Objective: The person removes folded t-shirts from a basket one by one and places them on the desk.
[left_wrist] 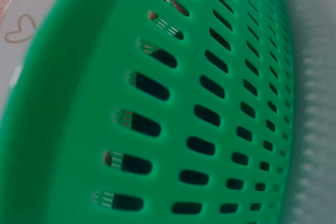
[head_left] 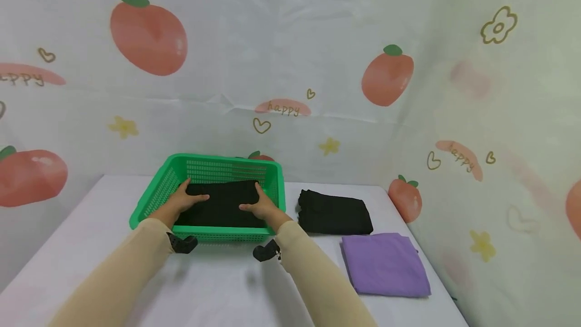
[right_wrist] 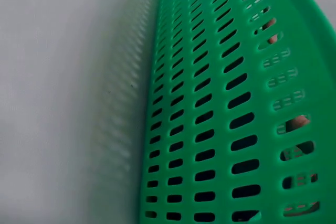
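Observation:
A folded black cloth (head_left: pixel 222 204) lies inside a green plastic basket (head_left: pixel 218 234) with slotted walls. My left hand (head_left: pixel 180 201) reaches over the near rim and rests at the cloth's left edge, its thumb stretched across the top. At the right edge, my right hand (head_left: pixel 262 205) touches the same cloth, thumb pointing inward and index finger extended toward the back. The other fingers are mostly hidden. Both wrist views are filled by the basket's outer wall (left_wrist: pixel 173 98), with black fabric behind the slots; small bits of skin show through the wall (right_wrist: pixel 215 108) in the right one.
A second folded black cloth (head_left: pixel 335 214) lies right of the basket. Nearer, at the table's right edge, is a folded purple cloth (head_left: pixel 386 265). The white table (head_left: pixel 218 286) meets a fruit-patterned curtain (head_left: pixel 327 24) behind and at the right.

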A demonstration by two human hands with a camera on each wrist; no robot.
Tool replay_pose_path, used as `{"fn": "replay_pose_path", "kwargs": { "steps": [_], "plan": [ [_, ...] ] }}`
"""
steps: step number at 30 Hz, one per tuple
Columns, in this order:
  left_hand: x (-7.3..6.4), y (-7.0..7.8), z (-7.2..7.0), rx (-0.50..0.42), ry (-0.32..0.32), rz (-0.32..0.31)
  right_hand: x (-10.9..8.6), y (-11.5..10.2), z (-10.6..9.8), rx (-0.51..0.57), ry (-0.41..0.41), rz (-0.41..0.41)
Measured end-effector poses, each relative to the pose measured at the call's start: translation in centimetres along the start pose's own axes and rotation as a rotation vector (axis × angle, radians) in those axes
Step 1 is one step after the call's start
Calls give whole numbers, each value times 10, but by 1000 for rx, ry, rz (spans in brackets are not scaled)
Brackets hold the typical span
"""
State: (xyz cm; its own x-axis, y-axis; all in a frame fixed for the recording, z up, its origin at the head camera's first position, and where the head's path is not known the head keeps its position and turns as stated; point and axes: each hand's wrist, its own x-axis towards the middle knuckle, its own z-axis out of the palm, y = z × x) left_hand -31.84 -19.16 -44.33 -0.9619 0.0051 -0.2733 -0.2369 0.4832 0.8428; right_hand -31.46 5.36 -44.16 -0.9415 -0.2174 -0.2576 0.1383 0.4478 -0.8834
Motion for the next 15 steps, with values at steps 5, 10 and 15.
{"fn": "replay_pose_path", "kwargs": {
  "steps": [5,10,15],
  "plan": [
    [0,-1,1,34,10,-17,3,2,1,-12,-1,31],
    [-1,0,0,96,11,-27,6,3,2,5,2,33],
    [1,-1,0,107,-5,-41,9,2,3,1,8,26]
  ]
}}
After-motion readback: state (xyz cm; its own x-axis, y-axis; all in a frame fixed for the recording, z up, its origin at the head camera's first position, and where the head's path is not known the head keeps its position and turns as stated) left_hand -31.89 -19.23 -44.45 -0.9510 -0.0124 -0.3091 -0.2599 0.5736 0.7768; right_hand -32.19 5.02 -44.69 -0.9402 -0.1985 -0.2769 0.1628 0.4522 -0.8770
